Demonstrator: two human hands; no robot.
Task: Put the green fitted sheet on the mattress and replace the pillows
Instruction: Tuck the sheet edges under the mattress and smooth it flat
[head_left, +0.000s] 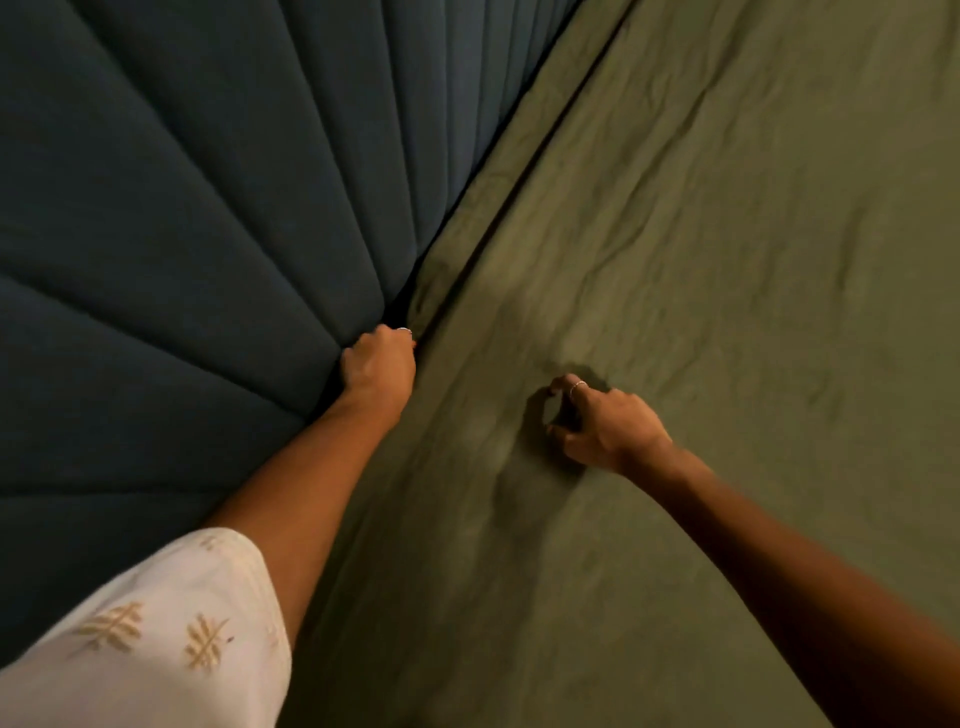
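Two bare arms are being stretched forward over the bed, both reaching away from the camera. The left hand (379, 364) is being held at the seam where the green fitted sheet (701, 260) meets the dark blue channelled headboard (182, 208); its fingers are being curled down into that gap, so what they are gripping, if anything, cannot be told. A ring is being worn on one of its fingers, and a white sleeve (156, 634) with pale embroidered motifs is being shown at the upper arm. The right hand (597, 421) is being lowered onto the sheet's top surface, well apart from the left hand, with thumb and ringed forefinger being drawn together in a pinch on a small fold of the fabric, while the other fingers are being kept loosely bent. The sheet is being spread, wrinkled, across the mattress top, its edge lying against the headboard along the whole visible seam.
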